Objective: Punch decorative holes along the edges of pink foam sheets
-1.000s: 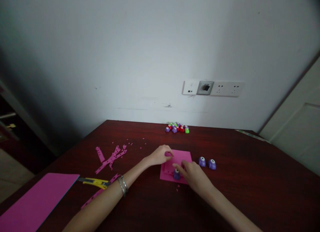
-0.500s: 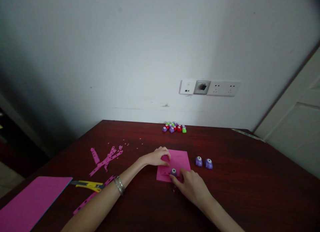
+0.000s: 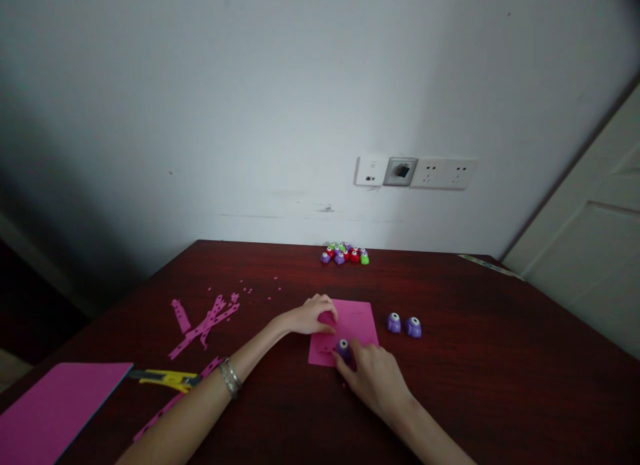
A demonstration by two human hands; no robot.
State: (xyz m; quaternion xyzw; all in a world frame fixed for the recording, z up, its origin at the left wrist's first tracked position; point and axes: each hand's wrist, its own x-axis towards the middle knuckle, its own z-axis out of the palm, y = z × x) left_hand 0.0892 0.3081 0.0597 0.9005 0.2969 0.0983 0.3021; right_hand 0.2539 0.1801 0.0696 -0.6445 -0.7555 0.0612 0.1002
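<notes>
Punch, purple w/ a white eye-like top, sits over the near part of the pink sheet, approx. midway across its width. R hand is the nearer: it's at the sheet's near R corner, thumb & index pinching the punch betw. them, so the punch lies just ahead & L of the palm. Punch looks abt upright, eye up; too stubby to give a clear long axis. Small dark spots show on the pink just L of it; can't tell if they're holes.

L hand comes over the sheet's L edge, fingers curled, thumb apart w/ a gap, nothing seen betw. them; prob. steadying the sheet, but contact pressure can't be told. Bracelet on L wrist.

R of the sheet, well clear of it: two more purple punches, one just beside the other. Beyond the sheet, nr the wall: cluster of purple, red & green ones. L of the sheet: crossed pink strips w/ holes, plus tiny scraps. Nearer & further L: yellow knife, then a big pink stack, all on the dk red counter.

No brand, label or writing legible; wall plate marks too small.
</notes>
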